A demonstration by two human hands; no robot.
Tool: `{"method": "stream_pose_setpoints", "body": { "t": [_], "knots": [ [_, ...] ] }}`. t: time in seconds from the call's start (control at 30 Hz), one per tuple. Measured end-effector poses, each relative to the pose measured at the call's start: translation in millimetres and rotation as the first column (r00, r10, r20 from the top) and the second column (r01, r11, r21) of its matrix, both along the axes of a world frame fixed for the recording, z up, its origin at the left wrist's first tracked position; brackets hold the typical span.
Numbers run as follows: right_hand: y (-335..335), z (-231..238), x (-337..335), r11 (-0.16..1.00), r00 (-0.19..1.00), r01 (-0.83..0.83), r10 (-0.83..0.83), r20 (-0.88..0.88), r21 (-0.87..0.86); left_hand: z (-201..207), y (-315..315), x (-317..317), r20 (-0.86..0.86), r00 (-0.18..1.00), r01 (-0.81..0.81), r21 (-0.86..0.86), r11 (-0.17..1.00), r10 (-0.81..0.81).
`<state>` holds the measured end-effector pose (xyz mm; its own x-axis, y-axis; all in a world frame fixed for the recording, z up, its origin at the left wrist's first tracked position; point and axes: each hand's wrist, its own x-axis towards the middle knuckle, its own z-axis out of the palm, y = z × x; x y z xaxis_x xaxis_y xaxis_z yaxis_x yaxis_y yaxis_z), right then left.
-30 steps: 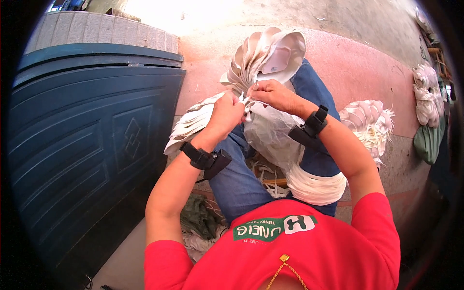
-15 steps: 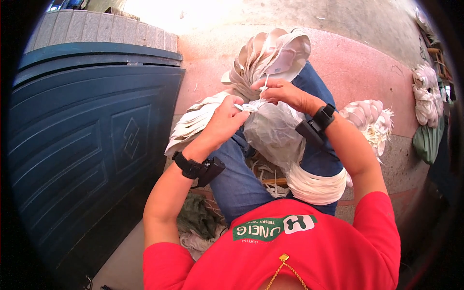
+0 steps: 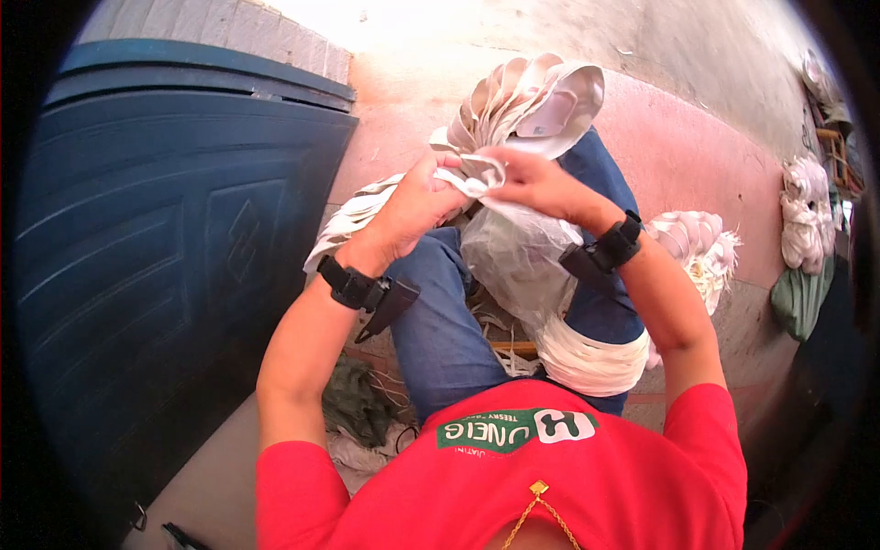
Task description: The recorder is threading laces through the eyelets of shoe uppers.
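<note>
Between my hands, a white fabric strip (image 3: 475, 186) bends into a loop. My left hand (image 3: 414, 209) is closed on its left side, thumb and fingers pinching it. My right hand (image 3: 536, 186) grips the other side, its fingers partly blurred. Just beyond them sits a fanned bundle of curved, off-white cupped pieces (image 3: 513, 99) by my right knee. A second stack of white layered pieces (image 3: 353, 220) lies beside my left wrist, partly hidden by it. Below my hands, a translucent plastic bag (image 3: 518, 266) hangs between my knees.
A hank of thin white strips (image 3: 591, 359) wraps my right thigh. More tied white bundles (image 3: 692, 238) lie to the right, others (image 3: 807, 211) farther off above a green sack (image 3: 803, 298). A dark blue panelled door (image 3: 183, 202) stands at left. Dark green cloth (image 3: 357, 399) lies beside my left thigh.
The strip, earlier bunched at a knot with one end pulled up by my right hand, now forms a wider open loop. My right hand has come lower and turned. The view has shifted slightly.
</note>
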<state>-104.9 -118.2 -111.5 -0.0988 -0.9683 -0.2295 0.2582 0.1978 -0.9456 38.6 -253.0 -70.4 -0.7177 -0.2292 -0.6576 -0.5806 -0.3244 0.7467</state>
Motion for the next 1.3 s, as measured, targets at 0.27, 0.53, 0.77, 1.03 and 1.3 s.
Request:
{"method": "stream_pose_setpoints", "body": {
  "t": [0.27, 0.53, 0.77, 1.03, 1.3],
  "knots": [
    [32, 18, -11, 0.978, 0.99, 0.093, -0.07, -0.125, 0.187, -7, -88, 93, 0.134, 0.963, 0.224, -0.882, 0.414, -0.236],
    [34, 16, -19, 0.943, 0.967, 0.215, -0.169, -0.192, 0.253, -21, -63, 265, 0.537, 0.828, 0.202, -0.554, 0.808, 0.161],
    [27, 23, -8, 0.949, 0.97, 0.216, -0.18, -0.164, 0.232, -91, -80, 227, 0.244, 0.887, -0.014, -0.835, 0.55, 0.393],
    [10, 38, 8, 0.961, 0.973, 0.061, 0.003, -0.231, 0.269, 12, -98, 72, 0.143, 0.984, 0.045, -0.785, 0.618, 0.11],
    [-31, 46, 35, 0.968, 0.58, 0.107, 0.125, -0.805, 0.228, 55, -49, -34, -0.3, 0.949, -0.163, -0.215, 0.963, 0.094]
  ]
}}
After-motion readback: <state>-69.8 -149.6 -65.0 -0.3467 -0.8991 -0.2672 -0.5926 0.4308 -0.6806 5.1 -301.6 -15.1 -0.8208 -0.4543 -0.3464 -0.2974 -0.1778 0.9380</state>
